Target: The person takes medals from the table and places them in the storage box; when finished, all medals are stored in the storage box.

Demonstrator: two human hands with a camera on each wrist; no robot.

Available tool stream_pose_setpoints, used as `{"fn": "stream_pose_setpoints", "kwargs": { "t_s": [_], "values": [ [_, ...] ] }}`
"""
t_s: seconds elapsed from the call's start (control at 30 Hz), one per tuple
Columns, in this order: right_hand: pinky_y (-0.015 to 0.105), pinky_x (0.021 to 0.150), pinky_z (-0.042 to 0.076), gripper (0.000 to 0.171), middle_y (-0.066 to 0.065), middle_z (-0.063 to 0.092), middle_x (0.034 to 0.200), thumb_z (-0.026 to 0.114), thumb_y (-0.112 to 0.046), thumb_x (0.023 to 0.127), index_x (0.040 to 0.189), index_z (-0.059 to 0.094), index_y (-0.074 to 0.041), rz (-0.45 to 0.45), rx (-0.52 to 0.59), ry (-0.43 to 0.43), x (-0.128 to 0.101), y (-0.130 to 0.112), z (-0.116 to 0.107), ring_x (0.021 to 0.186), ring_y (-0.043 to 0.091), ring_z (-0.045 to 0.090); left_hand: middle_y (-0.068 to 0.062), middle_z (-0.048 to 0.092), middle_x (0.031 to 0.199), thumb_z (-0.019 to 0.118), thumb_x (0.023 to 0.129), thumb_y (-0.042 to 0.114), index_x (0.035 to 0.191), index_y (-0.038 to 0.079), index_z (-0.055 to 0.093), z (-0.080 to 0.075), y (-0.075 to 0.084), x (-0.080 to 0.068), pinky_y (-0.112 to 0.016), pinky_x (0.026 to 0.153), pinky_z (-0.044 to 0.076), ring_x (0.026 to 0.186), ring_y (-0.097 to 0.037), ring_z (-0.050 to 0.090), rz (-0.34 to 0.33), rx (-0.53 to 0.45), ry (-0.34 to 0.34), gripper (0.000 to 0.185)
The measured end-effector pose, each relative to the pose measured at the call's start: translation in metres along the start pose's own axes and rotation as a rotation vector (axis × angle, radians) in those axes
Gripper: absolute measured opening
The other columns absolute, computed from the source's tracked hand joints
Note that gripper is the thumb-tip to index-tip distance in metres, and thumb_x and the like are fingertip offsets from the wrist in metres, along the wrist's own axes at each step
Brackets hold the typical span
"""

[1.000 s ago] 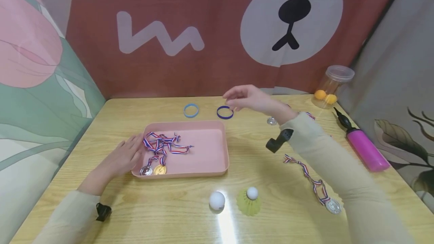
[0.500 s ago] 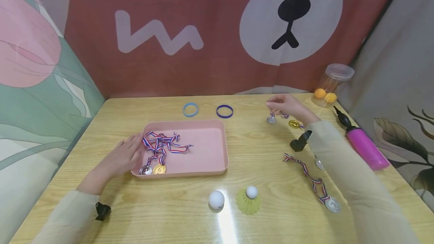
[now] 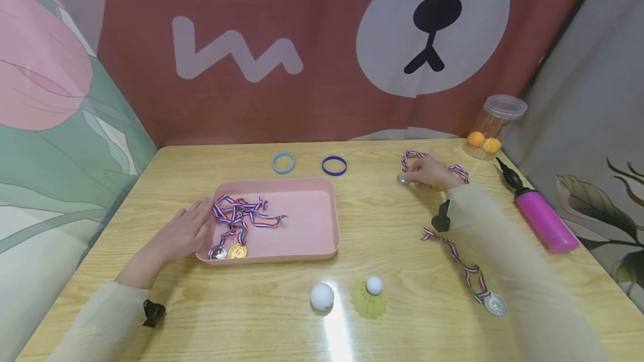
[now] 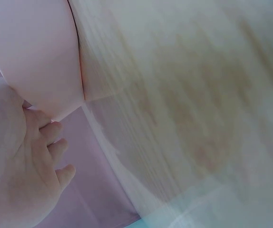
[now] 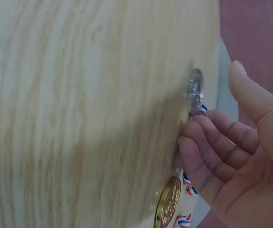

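Observation:
My left hand (image 3: pixel 188 230) lies against the left side of a pink tray (image 3: pixel 307 258), fingers extended along its wall; the left wrist view shows the palm beside the tray (image 4: pixel 36 52). In the tray are a silver medal (image 3: pixel 217 252) and a gold medal (image 3: pixel 238 251) with tangled striped ribbons. At the back right, my right hand (image 3: pixel 430 173) is down at another silver medal (image 3: pixel 403 179). In the right wrist view its fingertips are close to that medal (image 5: pixel 196 90), the thumb held apart; contact is unclear. A gold medal (image 5: pixel 168 202) lies beside the fingers.
Two wristbands, light blue (image 3: pixel 284 163) and dark blue (image 3: pixel 334 166), lie behind the tray. In front are a white ball (image 3: pixel 322 297) and a yellow shuttlecock (image 3: pixel 369 300). On the right are a silver medal (image 3: pixel 495 304), a pink pump (image 3: pixel 545 221) and a jar (image 3: pixel 495 122) with orange balls.
My right hand has moved rightward from near the dark blue wristband to the back-right medals, then lowered toward the silver one. My left hand has stayed at the tray.

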State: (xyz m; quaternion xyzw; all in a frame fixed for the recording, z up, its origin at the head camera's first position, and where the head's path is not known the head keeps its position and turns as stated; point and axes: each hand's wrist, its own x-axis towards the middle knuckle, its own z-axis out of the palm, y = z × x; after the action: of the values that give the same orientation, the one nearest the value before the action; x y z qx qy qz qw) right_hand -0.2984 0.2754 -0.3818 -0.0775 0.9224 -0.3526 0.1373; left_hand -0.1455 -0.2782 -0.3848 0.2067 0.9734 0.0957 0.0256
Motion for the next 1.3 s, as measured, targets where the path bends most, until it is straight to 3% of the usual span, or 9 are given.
{"fn": "stream_pose_setpoints", "kwargs": {
  "t_s": [0.33,0.57,0.7,0.93,1.1,1.3],
  "values": [
    [0.025,0.044,0.036,0.04,-0.003,0.042,0.05,0.07,-0.028,0.082,0.058,0.044,-0.011,0.01,-0.145,0.054,0.008,0.001,0.013,0.045,0.009,0.036,-0.028,0.022,0.144,0.034,0.097,0.019,0.141,-0.011,0.021,0.0,0.0,0.0,-0.058,0.104,0.016,0.13,-0.046,0.02,0.0,0.0,0.002,0.054],
    [0.025,0.042,0.032,0.043,-0.005,0.037,0.046,0.07,-0.027,0.081,0.053,0.04,-0.014,0.005,-0.178,0.068,0.01,0.004,0.014,0.042,0.009,0.034,-0.028,0.02,0.145,0.033,0.098,0.018,0.141,-0.011,0.018,0.0,-0.001,0.002,-0.058,0.105,0.014,0.131,-0.046,0.019,-0.01,-0.005,-0.006,0.055],
    [0.025,0.044,0.037,0.036,-0.003,0.042,0.053,0.071,-0.022,0.081,0.061,0.044,-0.009,0.024,-0.134,0.045,0.01,0.007,0.012,0.047,0.009,0.037,-0.028,0.019,0.145,0.033,0.098,0.017,0.141,-0.011,0.017,0.001,-0.002,0.002,-0.058,0.105,0.013,0.131,-0.046,0.017,-0.018,-0.006,-0.01,0.054],
    [0.026,0.049,0.045,0.032,0.008,0.053,0.068,0.074,-0.013,0.077,0.08,0.045,0.001,-0.018,-0.085,0.075,0.006,0.006,0.013,0.057,0.016,0.05,-0.028,0.019,0.145,0.032,0.098,0.018,0.142,-0.011,0.017,0.002,-0.002,0.001,-0.057,0.106,0.013,0.131,-0.045,0.017,-0.015,-0.014,-0.003,0.055],
    [0.024,0.049,0.047,0.027,0.006,0.052,0.069,0.071,-0.005,0.078,0.084,0.046,0.005,-0.025,0.024,0.088,0.003,0.005,0.013,0.055,0.012,0.051,-0.029,0.021,0.144,0.034,0.098,0.018,0.141,-0.011,0.018,0.002,-0.001,0.0,-0.058,0.104,0.015,0.13,-0.046,0.019,-0.003,-0.023,0.01,0.054],
    [0.032,0.061,0.054,0.027,0.01,0.062,0.077,0.065,-0.003,0.084,0.1,0.051,0.014,-0.05,0.182,0.066,-0.006,0.006,0.004,0.063,0.015,0.06,-0.028,0.021,0.144,0.034,0.098,0.018,0.142,-0.01,0.018,0.0,0.001,0.0,-0.057,0.105,0.016,0.13,-0.046,0.019,-0.009,-0.02,0.004,0.054]
  ]
}}
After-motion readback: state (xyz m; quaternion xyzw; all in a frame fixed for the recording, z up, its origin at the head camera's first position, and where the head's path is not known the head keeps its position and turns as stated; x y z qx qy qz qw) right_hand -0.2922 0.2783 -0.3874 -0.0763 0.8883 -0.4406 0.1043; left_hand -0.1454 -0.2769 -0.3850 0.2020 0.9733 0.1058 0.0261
